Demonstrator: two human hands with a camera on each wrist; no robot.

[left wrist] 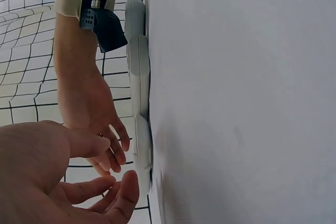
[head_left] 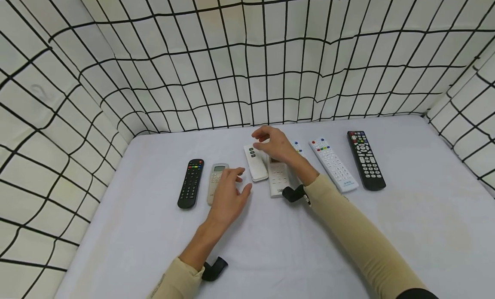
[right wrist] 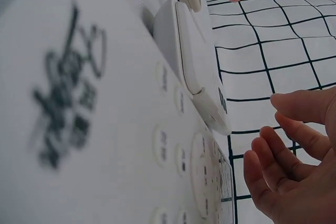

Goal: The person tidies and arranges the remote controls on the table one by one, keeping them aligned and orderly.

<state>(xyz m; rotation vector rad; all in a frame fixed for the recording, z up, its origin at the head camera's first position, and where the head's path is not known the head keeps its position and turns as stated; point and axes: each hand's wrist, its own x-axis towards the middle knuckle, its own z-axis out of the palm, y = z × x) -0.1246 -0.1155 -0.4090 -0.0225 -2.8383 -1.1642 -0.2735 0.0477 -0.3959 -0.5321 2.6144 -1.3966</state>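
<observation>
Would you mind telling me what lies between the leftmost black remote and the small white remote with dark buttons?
In the head view, a beige remote lies between them, partly hidden by the left hand.

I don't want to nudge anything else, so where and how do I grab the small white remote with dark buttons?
Probably pinch the small white remote across its long edges toward the far end, from above: it's narrow, lies flat, and its gap to the larger white remote on its right widens that way.

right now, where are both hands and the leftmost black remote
Left hand [head_left: 228, 196], head view, back of hand
Right hand [head_left: 279, 146], head view, back of hand
Leftmost black remote [head_left: 190, 184], head view, button face
</observation>
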